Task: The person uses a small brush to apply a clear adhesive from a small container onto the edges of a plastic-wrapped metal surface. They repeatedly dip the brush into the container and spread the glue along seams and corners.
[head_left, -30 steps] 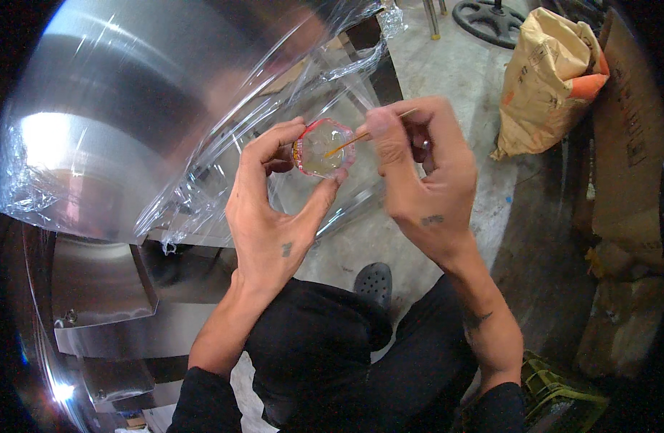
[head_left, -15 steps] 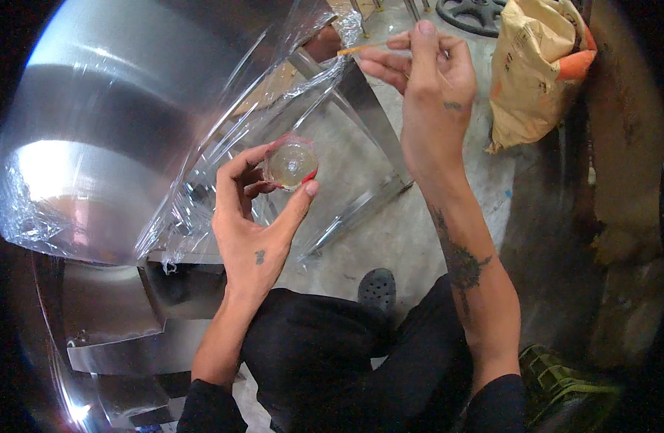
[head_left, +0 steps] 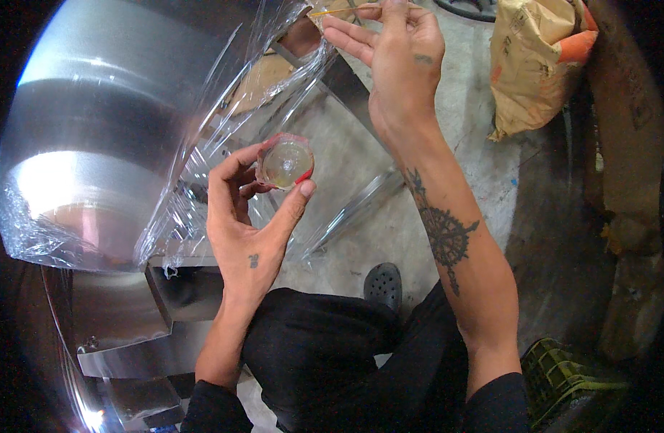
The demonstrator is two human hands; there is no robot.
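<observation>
While the clear plastic film (head_left: 223, 137) hangs loose over the big polished steel cylinder (head_left: 94, 130) at far left, best to keep it slack and out of the working gap. Left hand (head_left: 249, 216) curled closed around the small round container (head_left: 286, 163), red-rimmed and holding a yellowish clear substance, pinched between thumb and fingertips above the steel frame (head_left: 346, 86) and the concrete floor (head_left: 361, 238): keep it level, mouth up and facing the other hand, grip on the rim only so that nothing tips or smears. Right hand (head_left: 400, 68), up near the top edge and well apart from the container, pinching a thin yellowish stick (head_left: 339, 11) between thumb and forefinger, remaining fingers spread: hold the tip steady, carry only a small load, work it along the film's edge near the frame with short light strokes. Paper sack (head_left: 534, 65) farther right, clear of the work; green crate (head_left: 563, 375) at lower right.
</observation>
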